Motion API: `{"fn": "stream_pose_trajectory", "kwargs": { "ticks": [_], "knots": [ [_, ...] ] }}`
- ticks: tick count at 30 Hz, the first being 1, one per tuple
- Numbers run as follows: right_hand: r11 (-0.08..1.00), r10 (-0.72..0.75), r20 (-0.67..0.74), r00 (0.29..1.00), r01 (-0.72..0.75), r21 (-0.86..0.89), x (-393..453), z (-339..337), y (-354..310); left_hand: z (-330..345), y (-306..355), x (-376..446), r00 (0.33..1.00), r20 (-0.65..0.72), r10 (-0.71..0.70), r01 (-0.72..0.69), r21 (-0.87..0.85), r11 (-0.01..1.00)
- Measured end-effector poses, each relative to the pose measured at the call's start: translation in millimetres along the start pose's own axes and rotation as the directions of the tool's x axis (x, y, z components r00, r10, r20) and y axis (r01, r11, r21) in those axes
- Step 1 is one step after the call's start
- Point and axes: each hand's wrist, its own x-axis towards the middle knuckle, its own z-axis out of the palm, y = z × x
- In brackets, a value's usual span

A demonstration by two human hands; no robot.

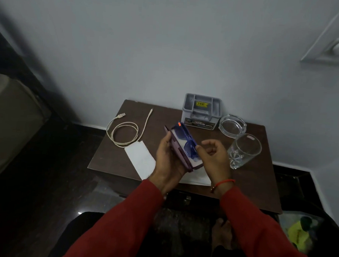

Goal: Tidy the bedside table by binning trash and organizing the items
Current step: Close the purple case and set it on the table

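Observation:
My left hand holds an open purple glasses case above the middle of the brown bedside table. Blue glasses lie in the case. My right hand is at the case's right side, fingers curled, fingertips touching the near end of the glasses. White paper lies on the table under and to the left of my hands. A coiled white USB cable rests at the left.
A grey compartment organiser stands at the back against the wall. A glass ashtray and a clear drinking glass sit at the right. A bag with trash is on the floor at the lower right. A bed edge is at the left.

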Motion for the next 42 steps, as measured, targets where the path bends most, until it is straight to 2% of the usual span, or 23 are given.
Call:
{"fn": "stream_pose_trajectory", "kwargs": {
  "ticks": [5, 7, 9, 11, 14, 16, 19, 22, 24, 26, 28, 30, 33, 35, 39, 42],
  "knots": [
    [0.979, 0.104, 0.217, 0.971, -0.138, 0.148, 3.4, -6.9, -6.3, -2.9, 4.3, -1.2, 0.999, 0.003, 0.034, -0.034, 0.020, 0.999],
    [0.993, 0.020, 0.205, 0.979, -0.043, 0.107, 2.5, -9.5, -7.1, -2.8, 2.9, -0.8, 0.999, 0.000, 0.038, -0.038, 0.044, 0.998],
    [0.992, -0.112, 0.177, 0.978, 0.122, -0.043, 2.6, -11.6, -6.7, 0.0, 3.0, -3.4, 0.999, 0.009, 0.044, -0.044, 0.062, 0.997],
    [0.971, -0.171, 0.187, 0.967, 0.197, -0.132, 3.1, -13.3, -7.6, 1.6, 3.5, -4.7, 0.998, 0.011, 0.055, -0.055, 0.074, 0.996],
    [0.992, -0.106, 0.225, 0.969, 0.119, -0.047, 0.5, -13.2, -12.3, 0.7, 4.4, -3.9, 0.998, 0.007, 0.058, -0.058, 0.044, 0.997],
    [0.992, -0.096, 0.226, 0.969, 0.113, -0.063, -0.9, -12.2, -12.8, -0.9, 4.4, -3.3, 0.999, 0.006, 0.044, -0.044, 0.039, 0.998],
    [0.999, -0.049, 0.259, 0.965, 0.052, -0.002, -0.1, -11.7, -12.6, -4.2, 1.9, 2.6, 0.999, -0.020, 0.038, -0.036, 0.119, 0.992],
    [0.984, 0.040, 0.382, 0.923, -0.103, 0.146, -0.9, -11.8, -15.9, -10.0, -2.5, 11.1, 0.993, -0.066, 0.103, -0.089, 0.183, 0.979],
    [0.973, 0.064, 0.438, 0.897, -0.154, 0.172, -4.1, -9.7, -16.7, -12.6, -4.1, 13.3, 0.984, -0.101, 0.146, -0.122, 0.217, 0.969],
    [0.949, 0.075, 0.482, 0.873, -0.211, 0.234, -6.1, -7.6, -14.8, -12.4, -3.3, 13.0, 0.981, -0.125, 0.149, -0.117, 0.234, 0.965],
    [0.882, 0.110, 0.553, 0.826, -0.337, 0.328, -6.4, -8.4, -15.7, -11.8, -1.0, 12.7, 0.975, -0.166, 0.148, -0.107, 0.234, 0.966],
    [0.872, 0.122, 0.592, 0.796, -0.371, 0.320, -7.2, -10.4, -18.6, -10.8, 0.2, 12.6, 0.967, -0.207, 0.145, -0.097, 0.229, 0.969],
    [0.975, 0.115, 0.579, 0.807, -0.204, 0.091, -11.9, -6.8, -15.5, -11.1, -1.7, 12.8, 0.967, -0.192, 0.168, -0.117, 0.254, 0.960],
    [0.986, 0.125, 0.584, 0.802, -0.166, 0.018, -16.8, -0.5, -10.5, -12.4, -2.3, 12.5, 0.965, -0.197, 0.174, -0.115, 0.280, 0.953],
    [0.984, 0.102, 0.496, 0.862, -0.160, 0.075, -16.8, 5.4, -6.7, -15.4, -0.3, 14.9, 0.956, -0.235, 0.178, -0.110, 0.276, 0.955],
    [0.935, 0.125, 0.374, 0.919, -0.235, 0.264, -12.6, 2.4, -11.2, -12.5, 5.1, 11.9, 0.934, -0.271, 0.231, -0.143, 0.311, 0.940]
  ]
}}
